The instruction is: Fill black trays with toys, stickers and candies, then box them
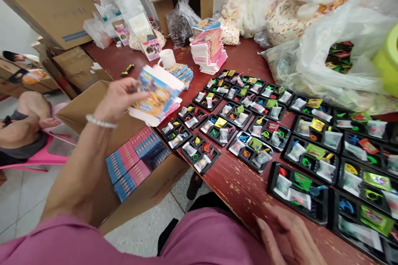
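My left hand [115, 98] pinches a flat printed cardboard box [157, 98] with a blue and yellow picture, thumb on top, over the table's left edge. A white flap sticks out behind it, and a pinkish edge shows beneath. Low on the right, my right hand [289, 234] is slightly blurred, its thumb and fingers apart, with nothing seen in it. It is at the table's front edge, close to a black compartment tray [323, 211] holding small wrapped packets and plastic toys. Below my left hand, a carton holds rows of upright blue and pink boxes [137, 161].
Several filled black trays [224, 128] cover much of the red table [230, 188]. Behind them are a stack of pink boxes [209, 51], a white mug [168, 58] and full plastic bags [311, 49]. The open carton [164, 186] stands left; a seated person [27, 120] is beyond.
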A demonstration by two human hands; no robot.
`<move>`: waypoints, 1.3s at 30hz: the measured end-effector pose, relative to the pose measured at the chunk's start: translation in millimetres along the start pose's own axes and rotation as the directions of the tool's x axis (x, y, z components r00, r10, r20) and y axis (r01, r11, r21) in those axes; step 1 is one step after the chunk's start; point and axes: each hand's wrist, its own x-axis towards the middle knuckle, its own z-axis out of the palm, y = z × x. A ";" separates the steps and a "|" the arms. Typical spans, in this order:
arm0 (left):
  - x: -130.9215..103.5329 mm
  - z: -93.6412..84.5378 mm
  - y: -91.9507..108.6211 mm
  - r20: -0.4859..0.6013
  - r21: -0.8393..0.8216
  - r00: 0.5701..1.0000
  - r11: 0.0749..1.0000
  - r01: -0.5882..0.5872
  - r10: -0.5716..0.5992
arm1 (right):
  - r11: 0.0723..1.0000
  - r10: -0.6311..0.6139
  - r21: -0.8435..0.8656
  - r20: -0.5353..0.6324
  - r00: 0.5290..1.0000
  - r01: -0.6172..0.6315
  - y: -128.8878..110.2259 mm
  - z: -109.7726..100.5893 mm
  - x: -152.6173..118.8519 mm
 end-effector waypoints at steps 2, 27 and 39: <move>-56.0 32.1 30.4 0.337 -0.304 0.941 0.951 0.064 0.044 | 0.994 -0.111 0.010 -0.061 0.992 0.112 -20.4 -0.8 18.1; -184.0 150.2 111.2 0.819 -0.554 0.148 0.696 0.456 0.555 | 0.953 -0.048 0.297 0.363 0.931 -0.066 -33.4 -51.9 27.5; -221.3 195.3 106.1 0.688 -0.528 0.703 0.788 0.317 0.179 | 0.908 0.235 0.384 -0.139 0.962 -0.166 -6.7 -20.6 16.9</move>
